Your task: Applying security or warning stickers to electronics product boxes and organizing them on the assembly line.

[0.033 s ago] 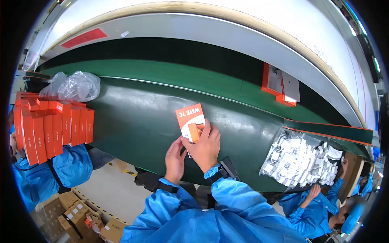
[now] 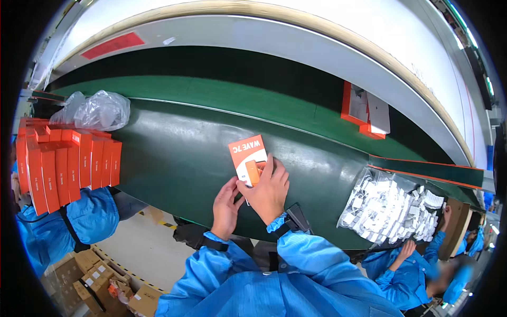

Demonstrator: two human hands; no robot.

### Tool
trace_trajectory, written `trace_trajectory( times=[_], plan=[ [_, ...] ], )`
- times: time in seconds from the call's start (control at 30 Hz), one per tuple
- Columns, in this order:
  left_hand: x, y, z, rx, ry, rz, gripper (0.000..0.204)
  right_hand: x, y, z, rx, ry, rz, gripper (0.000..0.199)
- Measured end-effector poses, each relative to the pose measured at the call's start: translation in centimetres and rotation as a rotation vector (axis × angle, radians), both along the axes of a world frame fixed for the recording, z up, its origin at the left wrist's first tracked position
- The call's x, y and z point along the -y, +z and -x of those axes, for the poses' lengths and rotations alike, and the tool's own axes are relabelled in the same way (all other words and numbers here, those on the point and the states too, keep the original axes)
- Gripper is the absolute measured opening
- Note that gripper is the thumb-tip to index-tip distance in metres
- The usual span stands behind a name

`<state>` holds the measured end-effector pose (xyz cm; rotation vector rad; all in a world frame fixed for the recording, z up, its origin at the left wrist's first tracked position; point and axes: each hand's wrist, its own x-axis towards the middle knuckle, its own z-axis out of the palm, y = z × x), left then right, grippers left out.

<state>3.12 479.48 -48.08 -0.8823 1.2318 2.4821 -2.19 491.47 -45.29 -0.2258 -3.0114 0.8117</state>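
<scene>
A small flat orange-and-white box (image 2: 246,146) with a picture of an orange device on its face is held over the dark green worktable (image 2: 174,153), its printing upside down to me. Across its lower right part lies my right hand (image 2: 265,193), the fingers along the right edge and the thumb near the bottom, closed on it. My left hand (image 2: 226,208) meets the lower left edge with curled fingertips. Part of the box's lower end is hidden by the hands.
Several orange boxes (image 2: 74,164) stand in rows at the left, beside a clear plastic bag (image 2: 103,112). Many small white pieces (image 2: 380,211) lie in plastic at the right. Open orange-and-white boxes (image 2: 377,113) rest on the back shelf. Co-workers in blue sit at both sides.
</scene>
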Motion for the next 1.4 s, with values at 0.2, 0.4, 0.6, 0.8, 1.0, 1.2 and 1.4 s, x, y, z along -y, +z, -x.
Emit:
trace_trajectory(
  times=[0.2,0.4,0.6,0.8,1.0,1.2,1.4],
  plan=[
    [4.9,0.0,-0.3,0.162,0.124,0.129,0.036,-2.0,2.0,1.9,0.083,0.575,-0.184,0.080],
    [8.6,-0.3,-0.7,0.195,0.065,0.274,0.037,-4.7,3.3,1.1,0.109,0.435,-0.161,0.070],
    [8.1,0.2,0.4,0.143,-0.060,0.246,0.036,-2.6,0.2,-2.6,0.125,0.282,-0.203,0.092],
    [11.5,1.2,-0.2,0.191,-0.064,0.231,0.035,-3.5,2.9,-4.5,0.240,0.552,-0.301,0.103],
    [13.4,1.7,0.9,0.185,0.002,0.132,0.029,-2.1,2.1,-3.2,0.226,-0.156,0.776,0.101],
    [16.8,3.0,1.8,0.115,-0.018,0.189,0.024,-0.1,3.6,-2.7,0.226,-0.263,0.562,0.086],
    [13.7,3.3,2.6,0.106,-0.153,0.117,0.025,0.5,7.2,-1.1,0.272,-0.378,1.169,0.080]
  ],
)
